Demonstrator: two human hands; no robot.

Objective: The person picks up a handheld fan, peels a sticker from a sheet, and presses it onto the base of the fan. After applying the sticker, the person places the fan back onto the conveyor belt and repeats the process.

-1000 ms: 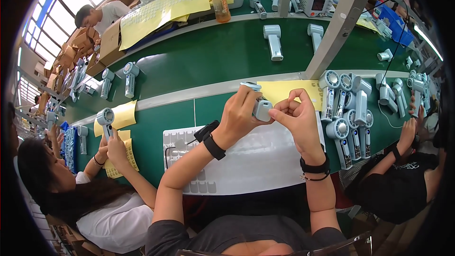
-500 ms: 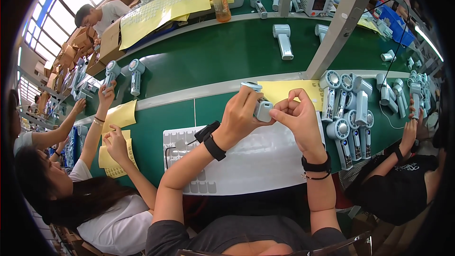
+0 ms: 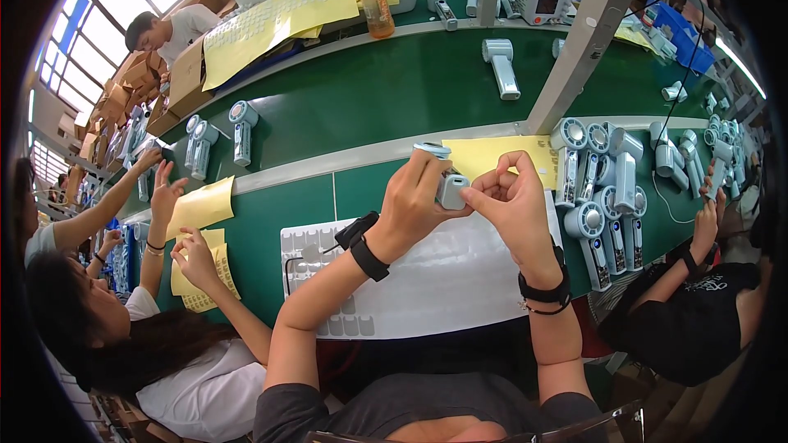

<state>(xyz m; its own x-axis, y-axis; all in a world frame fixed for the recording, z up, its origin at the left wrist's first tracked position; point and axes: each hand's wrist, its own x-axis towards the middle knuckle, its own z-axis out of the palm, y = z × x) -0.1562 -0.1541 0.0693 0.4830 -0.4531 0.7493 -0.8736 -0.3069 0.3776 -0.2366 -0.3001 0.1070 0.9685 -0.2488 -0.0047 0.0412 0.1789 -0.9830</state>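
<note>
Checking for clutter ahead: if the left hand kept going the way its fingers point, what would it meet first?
The left hand, gripping the small handheld fan, points up and right; it would likely meet the yellow sheet first, though depth is unclear.

Both forearms enter from the lower edge and converge toward the centre of the view, elbows bent, hands raised level with each other. The left hand [image 3: 419, 201] is curled, its back facing the camera, fingers and thumb closed in a grip. The right hand [image 3: 513, 201] sits just beside it, thumb and index fingertips pinched together, the remaining fingers folded inward. The 2 hands are nearly touching. Each wrist carries 1 dark band; the right wrist also carries a thin bracelet.
</note>
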